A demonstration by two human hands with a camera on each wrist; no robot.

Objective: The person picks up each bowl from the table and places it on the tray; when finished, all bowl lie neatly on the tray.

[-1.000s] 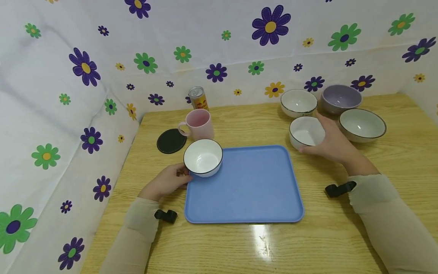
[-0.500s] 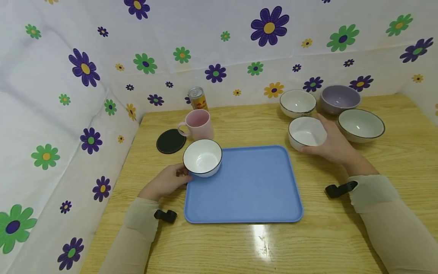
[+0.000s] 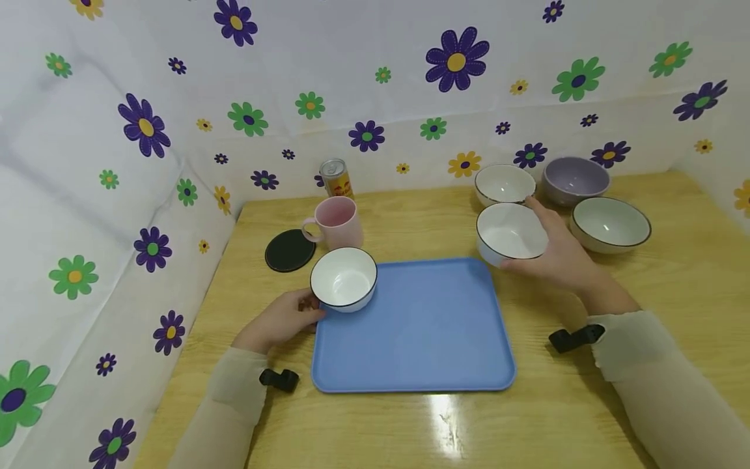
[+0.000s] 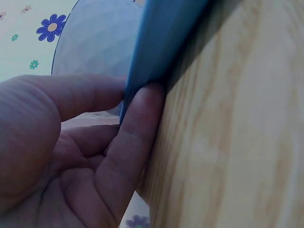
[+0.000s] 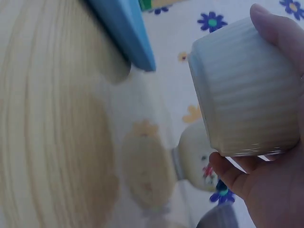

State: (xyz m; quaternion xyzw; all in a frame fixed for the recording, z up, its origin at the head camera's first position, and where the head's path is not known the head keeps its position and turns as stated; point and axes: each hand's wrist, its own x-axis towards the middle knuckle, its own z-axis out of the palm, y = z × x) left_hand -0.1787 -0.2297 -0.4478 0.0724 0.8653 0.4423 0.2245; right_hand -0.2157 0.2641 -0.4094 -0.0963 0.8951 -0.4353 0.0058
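Note:
My left hand [image 3: 284, 319] is at the left rim of the blue tray [image 3: 416, 326]. The left wrist view shows thumb and a finger pinching the tray's edge [image 4: 156, 42]. A white bowl with a dark rim [image 3: 344, 280] sits at the tray's back left corner, just beside that hand. With my right hand [image 3: 565, 260] I grip a second white, dark-rimmed bowl [image 3: 512, 231] by its sides, near the tray's back right corner. In the right wrist view this ribbed bowl [image 5: 247, 90] is off the table, its base in plain sight.
Behind the right hand stand a white bowl [image 3: 505, 184], a purple bowl [image 3: 576, 181] and a pale green bowl [image 3: 610, 225]. At the back left are a pink mug [image 3: 340, 225], a drink can [image 3: 336, 177] and a black coaster [image 3: 290, 251]. Flowered cloth walls border the table.
My right hand has lifted the white bowl and brought it slightly left, toward the tray. The left hand stays at the tray's rim. The head view has tilted up slightly.

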